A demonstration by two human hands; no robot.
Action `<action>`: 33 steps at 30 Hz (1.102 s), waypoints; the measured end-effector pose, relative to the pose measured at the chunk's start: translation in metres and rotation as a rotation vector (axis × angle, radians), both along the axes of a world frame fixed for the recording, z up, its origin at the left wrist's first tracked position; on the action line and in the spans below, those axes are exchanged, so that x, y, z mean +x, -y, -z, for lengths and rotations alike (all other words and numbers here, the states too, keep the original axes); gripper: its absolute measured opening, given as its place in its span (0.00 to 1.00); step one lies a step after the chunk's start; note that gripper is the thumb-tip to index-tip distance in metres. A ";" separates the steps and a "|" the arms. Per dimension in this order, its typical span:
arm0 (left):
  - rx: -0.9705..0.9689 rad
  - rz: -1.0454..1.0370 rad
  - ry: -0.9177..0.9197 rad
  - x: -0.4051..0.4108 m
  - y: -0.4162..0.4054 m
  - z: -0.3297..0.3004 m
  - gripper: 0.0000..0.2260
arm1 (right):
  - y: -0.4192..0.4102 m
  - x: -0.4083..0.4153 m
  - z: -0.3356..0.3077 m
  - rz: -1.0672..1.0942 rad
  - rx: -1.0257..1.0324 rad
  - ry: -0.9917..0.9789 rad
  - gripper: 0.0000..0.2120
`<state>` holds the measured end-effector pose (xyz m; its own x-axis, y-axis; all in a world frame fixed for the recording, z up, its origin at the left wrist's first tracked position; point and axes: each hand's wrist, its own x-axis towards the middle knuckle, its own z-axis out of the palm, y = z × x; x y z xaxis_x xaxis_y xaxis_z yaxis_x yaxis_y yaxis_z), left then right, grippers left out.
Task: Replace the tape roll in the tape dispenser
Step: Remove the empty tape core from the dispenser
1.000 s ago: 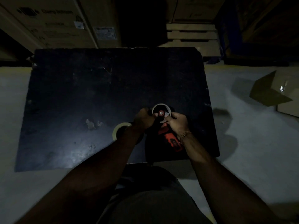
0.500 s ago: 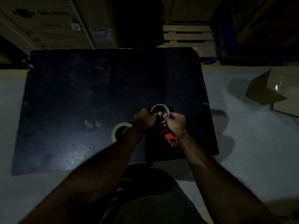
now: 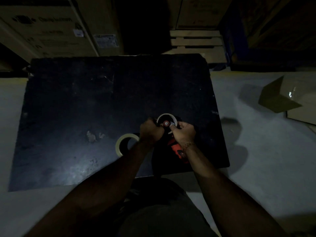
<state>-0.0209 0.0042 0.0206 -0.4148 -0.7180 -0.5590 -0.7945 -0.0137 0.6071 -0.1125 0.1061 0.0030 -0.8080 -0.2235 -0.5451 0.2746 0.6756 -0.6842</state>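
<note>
The head view is dim. Both hands work at the tape dispenser (image 3: 177, 147), which lies at the near right of the black table (image 3: 85, 100) with its orange handle pointing toward the person. The left hand (image 3: 151, 130) is curled around the dispenser's head; the right hand (image 3: 183, 131) pinches at the hub inside the pale ring (image 3: 166, 117) mounted there. A second tape roll (image 3: 123, 142) lies flat just left of the left wrist. This looks like freeing the worn ring from its spindle; next, it must slide off before the spare roll goes on.
</note>
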 end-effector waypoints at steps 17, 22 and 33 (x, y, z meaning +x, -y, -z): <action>0.017 -0.047 -0.047 0.004 0.005 -0.010 0.22 | 0.006 -0.008 -0.017 -0.046 0.073 0.009 0.09; 0.024 -0.107 -0.069 0.002 0.005 -0.012 0.23 | 0.008 -0.008 -0.023 -0.038 0.100 -0.013 0.06; -0.025 -0.094 -0.140 0.009 0.017 -0.032 0.29 | 0.009 -0.002 -0.051 -0.166 0.053 -0.266 0.18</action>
